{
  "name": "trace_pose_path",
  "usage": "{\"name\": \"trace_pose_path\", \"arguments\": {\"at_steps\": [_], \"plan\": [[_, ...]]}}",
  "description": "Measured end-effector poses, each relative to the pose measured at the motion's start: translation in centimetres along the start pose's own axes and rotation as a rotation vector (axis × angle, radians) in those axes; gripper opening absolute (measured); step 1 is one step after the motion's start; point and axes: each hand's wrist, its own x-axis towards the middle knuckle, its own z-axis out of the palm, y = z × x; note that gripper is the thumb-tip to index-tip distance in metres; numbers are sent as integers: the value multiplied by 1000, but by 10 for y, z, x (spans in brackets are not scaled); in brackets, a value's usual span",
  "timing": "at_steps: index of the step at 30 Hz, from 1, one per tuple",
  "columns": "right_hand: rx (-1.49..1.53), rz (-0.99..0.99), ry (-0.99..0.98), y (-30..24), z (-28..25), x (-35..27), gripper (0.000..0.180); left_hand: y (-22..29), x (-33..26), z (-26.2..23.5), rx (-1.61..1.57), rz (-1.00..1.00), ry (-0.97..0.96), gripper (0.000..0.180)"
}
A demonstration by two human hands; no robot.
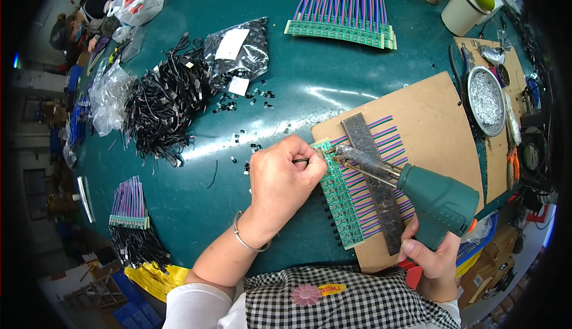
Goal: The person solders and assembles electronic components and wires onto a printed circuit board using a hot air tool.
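My left hand (pixel 281 177) pinches a thin black wire (pixel 301 160) and holds its end against the top of a row of small green circuit boards (pixel 341 193). My right hand (pixel 434 256) grips a green soldering gun (pixel 438 200), whose metal tip (pixel 336 157) meets the same spot on the boards. The boards carry purple and blue wires and lie on a brown cardboard sheet (pixel 432 111), pinned under a dark metal bar (pixel 374 180).
A heap of black cables (pixel 164 105), a bag of small black parts (pixel 238 52) and loose parts lie at the left. More wired board strips (pixel 342 16) sit at the back and front left (pixel 128 204). A metal dish (pixel 485 100) and cups (pixel 462 10) stand right.
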Motion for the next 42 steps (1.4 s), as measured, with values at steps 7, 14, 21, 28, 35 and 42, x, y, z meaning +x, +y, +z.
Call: {"name": "trace_pose_path", "arguments": {"at_steps": [7, 14, 21, 28, 35, 42], "plan": [[216, -49, 299, -20, 13, 5, 64, 0, -1, 1, -22, -7, 20, 10], [145, -3, 219, -16, 8, -4, 65, 1, -1, 0, -1, 2, 13, 9], [141, -7, 154, -18, 9, -7, 52, 2, -1, -11, -130, -82, -94, 9], [147, 3, 148, -17, 10, -9, 52, 0, 2, -14, -89, -93, -188, 10], [189, 23, 143, -11, 10, -6, 47, -2, 9, -16, -148, -131, -277, 12], [61, 75, 63, -3, 4, -6, 48, -2, 11, -17, -155, -135, -292, 11]]}}
